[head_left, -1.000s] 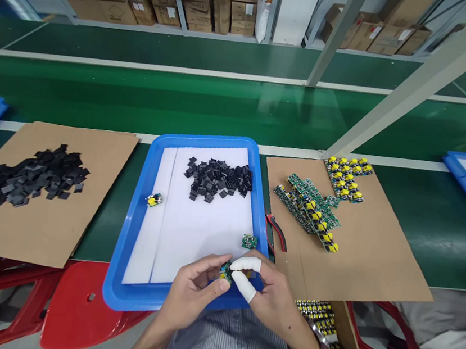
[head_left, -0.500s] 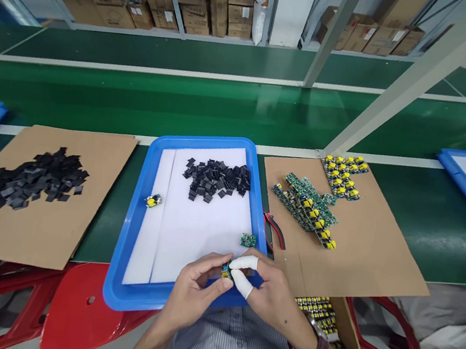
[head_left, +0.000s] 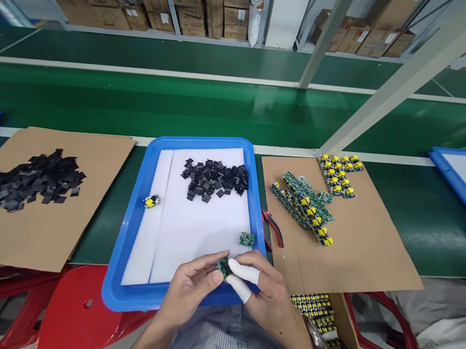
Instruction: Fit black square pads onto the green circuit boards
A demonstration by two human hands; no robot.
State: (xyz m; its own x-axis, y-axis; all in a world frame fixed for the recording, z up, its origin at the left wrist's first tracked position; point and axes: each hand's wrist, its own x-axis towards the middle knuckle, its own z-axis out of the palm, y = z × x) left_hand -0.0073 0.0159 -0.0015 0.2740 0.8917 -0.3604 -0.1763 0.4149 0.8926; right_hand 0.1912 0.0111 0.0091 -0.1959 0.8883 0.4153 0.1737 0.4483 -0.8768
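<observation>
Over the near edge of the blue tray, a small green circuit board sits between my two hands. My left hand pinches it with thumb and fingers from the left. White covers wrap the thumb and index finger of my right hand, whose tips are closed at the board's right edge, by a dark patch that could be a black piece. A second green board lies in the tray just beyond my right hand. Black pieces are heaped at the tray's far side, and a board with a yellow component rests at its left.
Cardboard on the right bears stacked circuit board panels and yellow-topped boards. Red-handled pliers lie beside the tray. More black pieces cover the left cardboard. Below right, an open box holds yellow-topped boards.
The board in my hands has been turned: yellow and blue parts showed before, and now its green face is up. Both hands have shifted slightly left. The view has moved a little.
</observation>
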